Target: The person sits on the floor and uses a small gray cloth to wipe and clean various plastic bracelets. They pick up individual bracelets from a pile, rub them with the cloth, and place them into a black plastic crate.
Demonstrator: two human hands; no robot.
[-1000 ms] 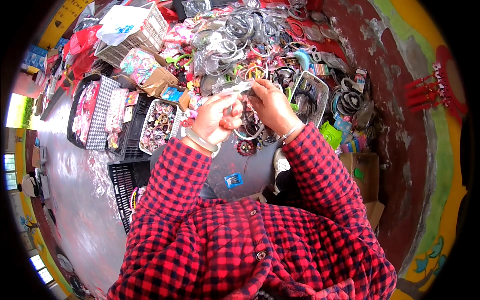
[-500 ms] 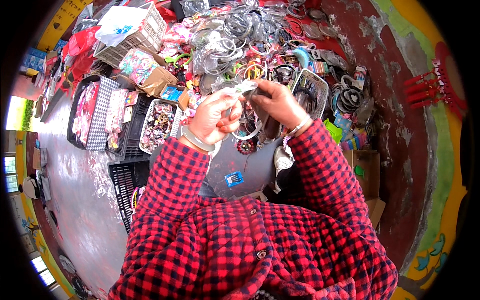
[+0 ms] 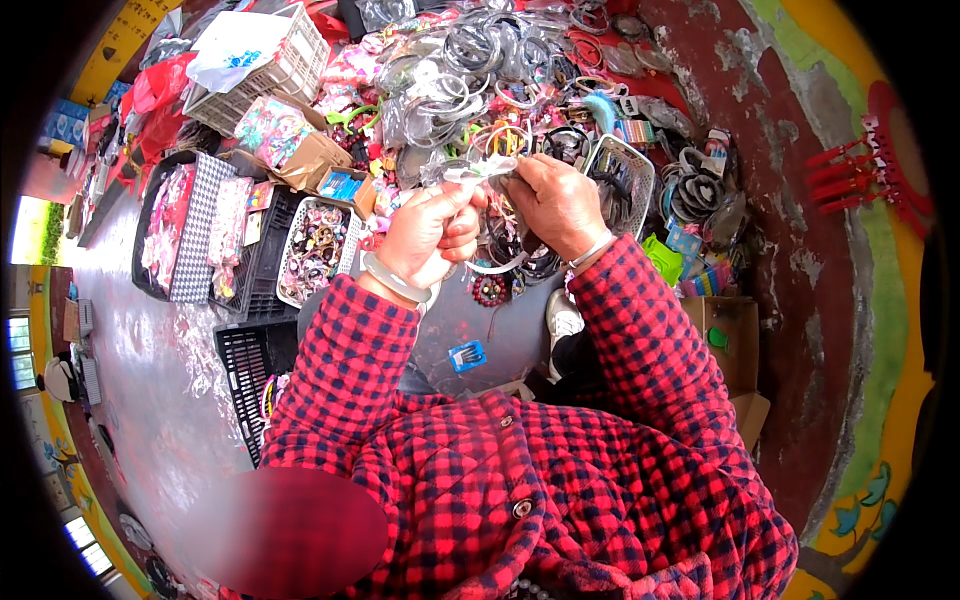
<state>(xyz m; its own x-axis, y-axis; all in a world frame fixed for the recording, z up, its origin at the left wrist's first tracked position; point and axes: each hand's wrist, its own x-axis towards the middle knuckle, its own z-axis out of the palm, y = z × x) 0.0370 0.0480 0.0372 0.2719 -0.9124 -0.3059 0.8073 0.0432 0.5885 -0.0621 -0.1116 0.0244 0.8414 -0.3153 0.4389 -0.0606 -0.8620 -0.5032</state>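
In front of my chest both hands are raised over a heap of hair accessories. My left hand [image 3: 428, 232] is closed, its thumb and curled fingers pinching one end of a crumpled clear-and-white plastic wrapper [image 3: 482, 171]. The other end is gripped between the thumb and fingers of my right hand [image 3: 562, 208]. What the wrapper contains, if anything, cannot be made out. Just beneath the hands a white curved band [image 3: 497, 267] shows, partly hidden. A dark red beaded ring [image 3: 489, 290] lies on the floor below it.
Bagged hairbands [image 3: 470, 60] pile up ahead. To the left stand a white basket of hair ties [image 3: 357, 228], a black crate [image 3: 232, 345] and a houndstooth box [image 3: 198, 240]. A white basket [image 3: 647, 172] and a cardboard box [image 3: 738, 345] are on the right. A blue card [image 3: 467, 356] lies between my feet.
My right hand has shifted slightly right and turned, drawing the wrapper flatter between the hands. A dark brownish shape below the right hand no longer shows. My left hand has barely moved.
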